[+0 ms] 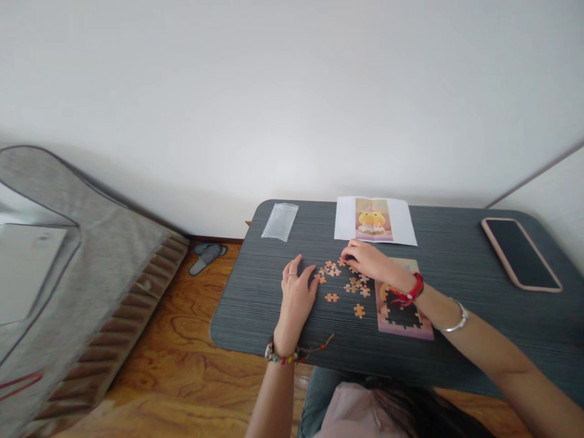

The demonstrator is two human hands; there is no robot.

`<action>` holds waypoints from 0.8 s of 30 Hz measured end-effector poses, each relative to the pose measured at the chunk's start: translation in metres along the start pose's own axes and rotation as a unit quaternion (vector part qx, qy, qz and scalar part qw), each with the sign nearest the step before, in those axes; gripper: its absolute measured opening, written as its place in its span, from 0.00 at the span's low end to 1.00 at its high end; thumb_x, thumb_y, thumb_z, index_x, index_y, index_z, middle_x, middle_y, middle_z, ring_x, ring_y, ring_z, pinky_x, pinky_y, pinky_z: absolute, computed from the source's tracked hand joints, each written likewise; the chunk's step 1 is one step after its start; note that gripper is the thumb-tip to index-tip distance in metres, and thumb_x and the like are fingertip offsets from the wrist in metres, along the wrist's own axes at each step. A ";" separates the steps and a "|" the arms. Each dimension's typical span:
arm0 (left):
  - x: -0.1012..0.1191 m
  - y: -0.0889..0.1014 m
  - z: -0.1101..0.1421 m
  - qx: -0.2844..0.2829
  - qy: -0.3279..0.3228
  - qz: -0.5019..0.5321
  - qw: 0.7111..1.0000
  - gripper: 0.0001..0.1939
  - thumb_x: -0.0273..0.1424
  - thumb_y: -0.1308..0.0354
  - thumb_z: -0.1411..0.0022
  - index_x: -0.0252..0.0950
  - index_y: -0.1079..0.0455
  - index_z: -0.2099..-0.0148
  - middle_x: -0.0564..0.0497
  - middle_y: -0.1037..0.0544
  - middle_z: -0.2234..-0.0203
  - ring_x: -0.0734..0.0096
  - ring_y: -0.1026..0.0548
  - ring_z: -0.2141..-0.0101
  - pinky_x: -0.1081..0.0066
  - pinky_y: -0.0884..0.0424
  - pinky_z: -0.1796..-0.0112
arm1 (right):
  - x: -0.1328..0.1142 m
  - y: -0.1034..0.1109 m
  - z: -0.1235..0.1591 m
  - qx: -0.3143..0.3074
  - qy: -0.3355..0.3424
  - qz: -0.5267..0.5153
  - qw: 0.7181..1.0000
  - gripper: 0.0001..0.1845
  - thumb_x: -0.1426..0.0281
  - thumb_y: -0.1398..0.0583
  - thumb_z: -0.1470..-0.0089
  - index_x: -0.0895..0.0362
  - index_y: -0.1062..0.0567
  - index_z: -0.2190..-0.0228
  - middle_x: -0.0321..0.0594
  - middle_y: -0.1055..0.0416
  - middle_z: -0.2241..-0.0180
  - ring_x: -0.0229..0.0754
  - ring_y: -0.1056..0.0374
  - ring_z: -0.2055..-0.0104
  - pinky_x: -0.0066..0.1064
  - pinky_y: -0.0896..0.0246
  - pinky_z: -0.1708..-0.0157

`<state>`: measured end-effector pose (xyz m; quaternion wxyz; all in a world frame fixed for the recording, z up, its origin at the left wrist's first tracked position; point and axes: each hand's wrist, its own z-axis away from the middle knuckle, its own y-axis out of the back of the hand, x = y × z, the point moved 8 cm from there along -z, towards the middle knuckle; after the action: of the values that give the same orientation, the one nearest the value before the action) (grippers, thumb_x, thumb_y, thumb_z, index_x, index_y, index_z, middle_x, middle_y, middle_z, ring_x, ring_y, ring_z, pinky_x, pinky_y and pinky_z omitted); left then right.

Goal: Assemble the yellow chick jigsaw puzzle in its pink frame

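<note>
Loose jigsaw puzzle pieces in orange and pink lie scattered on the dark table between my hands. My left hand rests at their left side, fingers apart and holding nothing, its thumb beside the nearest pieces. At the far edge of the pile, my right hand has thumb and fingertips closed on a puzzle piece. Beneath my right wrist lies the puzzle board, a partly filled frame with a dark gap in its middle. My wrist covers part of the board.
Behind the pieces lies a white sheet with a printed yellow character. A clear plastic bag is at the table's back left, and a phone at the right. The table stands against a white wall.
</note>
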<state>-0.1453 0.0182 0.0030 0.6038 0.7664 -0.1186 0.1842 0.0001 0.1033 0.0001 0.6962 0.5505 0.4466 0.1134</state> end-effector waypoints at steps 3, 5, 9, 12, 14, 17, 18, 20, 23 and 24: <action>0.000 0.005 0.004 -0.002 -0.006 0.006 1.000 0.12 0.29 0.45 0.42 0.39 0.29 0.55 0.43 0.38 0.47 0.54 0.40 0.47 0.53 0.38 0.48 | -0.004 0.003 0.004 0.006 0.007 -0.009 1.000 0.08 0.78 0.44 0.48 0.59 0.25 0.67 0.43 0.32 0.66 0.40 0.35 0.64 0.31 0.40 0.63; -0.001 0.006 0.007 -0.006 -0.006 0.006 1.000 0.13 0.28 0.45 0.43 0.39 0.29 0.55 0.43 0.38 0.47 0.54 0.40 0.47 0.53 0.38 0.48 | -0.007 0.009 0.013 0.024 0.002 -0.023 0.999 0.09 0.77 0.45 0.47 0.58 0.25 0.65 0.43 0.32 0.66 0.40 0.35 0.63 0.31 0.40 0.62; 0.002 0.008 0.016 -0.011 -0.019 0.005 1.000 0.14 0.26 0.45 0.44 0.39 0.29 0.55 0.43 0.39 0.46 0.54 0.40 0.47 0.53 0.39 0.47 | -0.012 0.017 0.041 0.037 -0.027 -0.034 0.998 0.09 0.76 0.45 0.46 0.58 0.25 0.65 0.42 0.32 0.65 0.40 0.34 0.64 0.31 0.39 0.62; 0.010 0.009 0.026 -0.020 -0.038 0.013 0.999 0.15 0.25 0.44 0.45 0.39 0.30 0.54 0.43 0.39 0.46 0.55 0.41 0.46 0.53 0.39 0.47 | -0.019 0.011 0.066 0.021 -0.030 -0.039 0.999 0.08 0.75 0.44 0.46 0.57 0.25 0.66 0.42 0.32 0.66 0.41 0.34 0.63 0.32 0.39 0.62; 0.016 0.009 0.032 -0.029 -0.049 0.015 0.998 0.15 0.25 0.44 0.45 0.40 0.30 0.54 0.44 0.40 0.45 0.54 0.42 0.45 0.53 0.39 0.47 | -0.026 0.003 0.079 0.006 -0.031 -0.051 0.998 0.07 0.74 0.43 0.47 0.57 0.25 0.66 0.41 0.32 0.65 0.41 0.34 0.62 0.33 0.38 0.61; 0.021 0.008 0.040 -0.037 -0.058 0.016 0.998 0.15 0.25 0.43 0.46 0.39 0.30 0.55 0.44 0.40 0.45 0.53 0.43 0.45 0.53 0.39 0.46 | -0.038 -0.010 0.089 -0.012 -0.028 -0.049 0.998 0.07 0.73 0.41 0.48 0.57 0.26 0.64 0.42 0.32 0.64 0.42 0.34 0.61 0.34 0.38 0.59; 0.023 0.007 0.041 -0.038 -0.059 0.016 0.997 0.14 0.25 0.42 0.46 0.39 0.30 0.55 0.44 0.40 0.45 0.53 0.43 0.45 0.53 0.39 0.46 | -0.042 -0.013 0.090 -0.015 -0.028 -0.042 0.999 0.08 0.73 0.41 0.48 0.57 0.26 0.64 0.43 0.32 0.64 0.43 0.34 0.61 0.35 0.38 0.59; 0.025 0.006 0.042 -0.041 -0.061 0.018 0.997 0.14 0.25 0.42 0.46 0.38 0.29 0.56 0.43 0.39 0.45 0.53 0.42 0.45 0.53 0.39 0.47 | -0.045 -0.017 0.090 -0.015 -0.033 -0.021 0.999 0.08 0.72 0.41 0.49 0.58 0.26 0.63 0.44 0.32 0.63 0.45 0.34 0.60 0.37 0.38 0.58; 0.027 0.004 0.042 -0.044 -0.061 0.019 0.997 0.13 0.25 0.42 0.46 0.38 0.29 0.57 0.44 0.39 0.46 0.54 0.42 0.46 0.52 0.38 0.47 | -0.046 -0.018 0.089 -0.010 -0.041 0.002 0.999 0.10 0.72 0.38 0.52 0.59 0.27 0.64 0.44 0.32 0.63 0.47 0.35 0.59 0.39 0.38 0.58; 0.027 0.004 0.042 -0.045 -0.061 0.020 0.997 0.13 0.25 0.42 0.47 0.39 0.29 0.57 0.44 0.39 0.46 0.54 0.42 0.46 0.52 0.38 0.47 | -0.045 -0.018 0.089 -0.009 -0.044 0.006 0.999 0.11 0.72 0.37 0.53 0.59 0.27 0.64 0.44 0.32 0.64 0.47 0.35 0.59 0.39 0.38 0.58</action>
<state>-0.1164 -0.0223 0.0101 0.6253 0.7461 -0.1781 0.1436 0.0349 0.0081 0.0061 0.7192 0.5512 0.4117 0.0971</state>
